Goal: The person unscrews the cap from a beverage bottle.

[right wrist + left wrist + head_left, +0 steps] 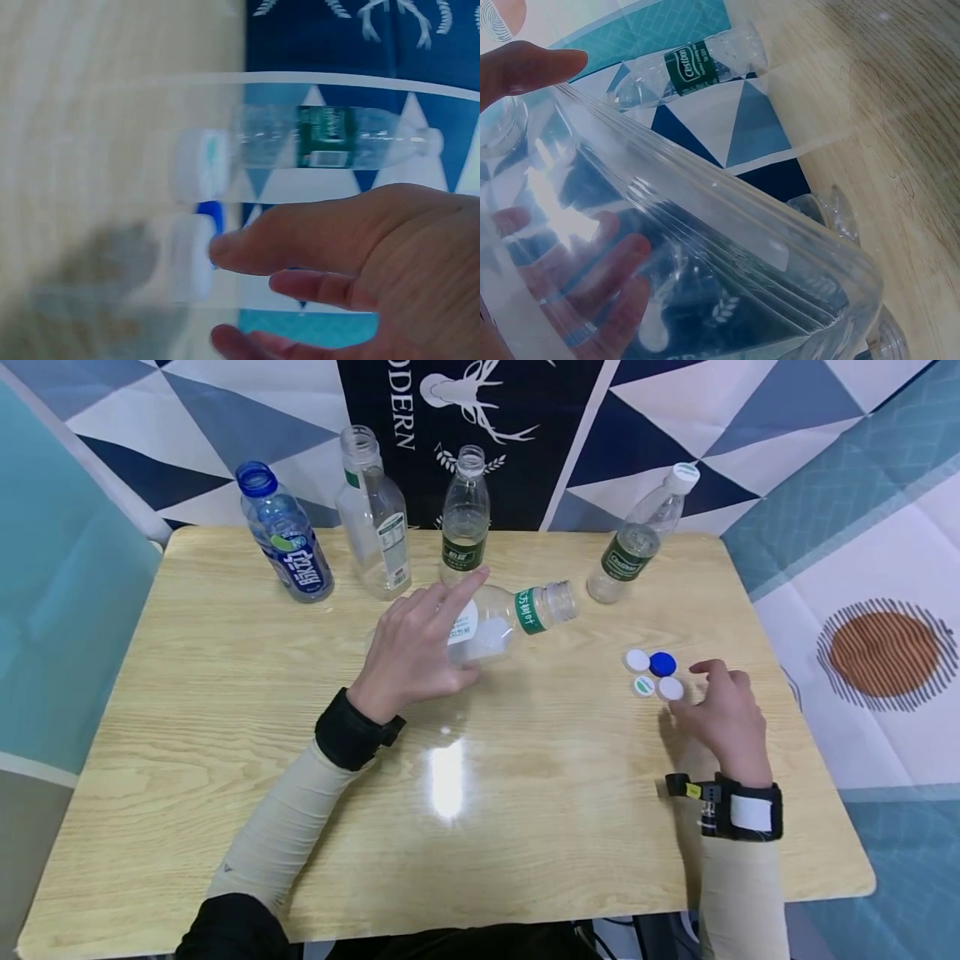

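Observation:
My left hand (416, 647) grips a clear, uncapped plastic bottle (489, 635) with a green neck band. The bottle lies on its side in the grip, its mouth pointing right. In the left wrist view, fingers show through the wall of this clear bottle (727, 202). My right hand (723, 718) hovers over the table's right side with thumb and fingers spread apart, holding nothing. Its thumb tip is right at a white cap (671, 688). Grouped with that cap are a blue cap (663, 663), another white cap (637, 660) and a white cap with a green mark (642, 686).
Along the table's back edge stand a blue-tinted bottle (302, 556), a tall clear bottle (371, 527) and a green-labelled bottle (465, 514), all uncapped. Farther right is a green-labelled bottle with a white cap (630, 556). Patterned cloth (247, 410) hangs behind the wooden table (525, 827).

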`<state>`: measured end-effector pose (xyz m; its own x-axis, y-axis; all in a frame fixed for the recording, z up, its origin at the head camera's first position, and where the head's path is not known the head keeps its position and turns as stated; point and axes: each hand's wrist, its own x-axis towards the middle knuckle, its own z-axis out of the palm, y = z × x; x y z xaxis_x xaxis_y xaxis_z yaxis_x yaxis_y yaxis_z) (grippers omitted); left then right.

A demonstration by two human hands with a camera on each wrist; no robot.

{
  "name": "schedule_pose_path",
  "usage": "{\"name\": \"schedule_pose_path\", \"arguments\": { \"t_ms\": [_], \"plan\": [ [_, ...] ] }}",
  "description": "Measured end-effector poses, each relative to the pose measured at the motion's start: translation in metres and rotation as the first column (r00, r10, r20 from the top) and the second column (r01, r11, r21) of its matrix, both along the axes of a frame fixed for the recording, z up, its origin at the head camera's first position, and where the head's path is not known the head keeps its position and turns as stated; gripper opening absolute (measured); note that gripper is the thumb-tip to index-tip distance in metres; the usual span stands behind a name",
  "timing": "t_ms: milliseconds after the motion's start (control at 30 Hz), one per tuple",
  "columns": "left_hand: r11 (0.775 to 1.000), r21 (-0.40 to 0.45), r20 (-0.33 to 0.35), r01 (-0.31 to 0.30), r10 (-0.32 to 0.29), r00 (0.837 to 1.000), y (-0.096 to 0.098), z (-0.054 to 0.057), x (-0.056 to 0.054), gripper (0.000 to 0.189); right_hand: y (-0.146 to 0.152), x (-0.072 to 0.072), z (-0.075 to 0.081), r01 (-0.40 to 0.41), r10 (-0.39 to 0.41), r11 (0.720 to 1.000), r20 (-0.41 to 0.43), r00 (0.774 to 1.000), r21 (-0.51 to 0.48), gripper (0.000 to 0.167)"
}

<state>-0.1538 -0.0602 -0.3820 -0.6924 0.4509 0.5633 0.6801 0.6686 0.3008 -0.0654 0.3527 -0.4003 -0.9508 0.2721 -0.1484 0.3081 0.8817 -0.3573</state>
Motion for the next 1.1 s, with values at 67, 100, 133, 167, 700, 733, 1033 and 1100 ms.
{"name": "schedule_pose_path", "arguments": {
  "t_ms": [67, 100, 133, 167, 700, 733, 1033, 1100],
  "plan": [
    [1.0, 0.007, 0.008, -0.002, 0.002, 1.0, 0.0, 0.0, 0.0, 0.11, -0.004, 0.001, 0.006, -0.007, 0.009, 1.0, -0.08, 0.997, 0.023, 0.057],
    [1.0, 0.01, 0.009, -0.003, 0.003, 1.0, 0.0, 0.0, -0.001, 0.11, -0.007, 0.001, 0.009, -0.021, 0.026, 0.999, -0.125, 0.992, 0.039, 0.052],
    [1.0, 0.013, 0.011, -0.008, 0.007, 1.0, -0.001, -0.001, -0.001, 0.11, -0.011, -0.001, 0.012, -0.042, 0.05, 0.998, -0.168, 0.985, 0.051, 0.047],
    [1.0, 0.015, 0.014, -0.011, 0.011, 1.0, -0.002, -0.001, -0.002, 0.11, -0.016, -0.005, 0.014, -0.064, 0.075, 0.996, -0.206, 0.976, 0.059, 0.043],
    [0.997, 0.082, 0.06, 0.014, -0.019, 0.998, -0.008, -0.002, -0.005, 0.112, -0.131, -0.075, 0.052, -0.378, 0.36, 0.925, -0.394, 0.845, 0.034, 0.017],
    [0.996, 0.087, 0.064, 0.015, -0.02, 0.998, -0.008, -0.002, -0.005, 0.112, -0.137, -0.078, 0.053, -0.388, 0.367, 0.921, -0.401, 0.84, 0.03, 0.017],
    [0.992, 0.123, 0.148, -0.005, -0.014, 0.989, -0.013, 0.002, -0.007, 0.114, -0.171, -0.09, 0.065, -0.441, 0.393, 0.897, -0.449, 0.802, -0.003, 0.027],
    [0.992, 0.125, 0.158, -0.011, -0.009, 0.987, -0.015, 0.002, -0.007, 0.114, -0.174, -0.09, 0.065, -0.453, 0.401, 0.891, -0.463, 0.791, -0.002, 0.025]
  ]
}}
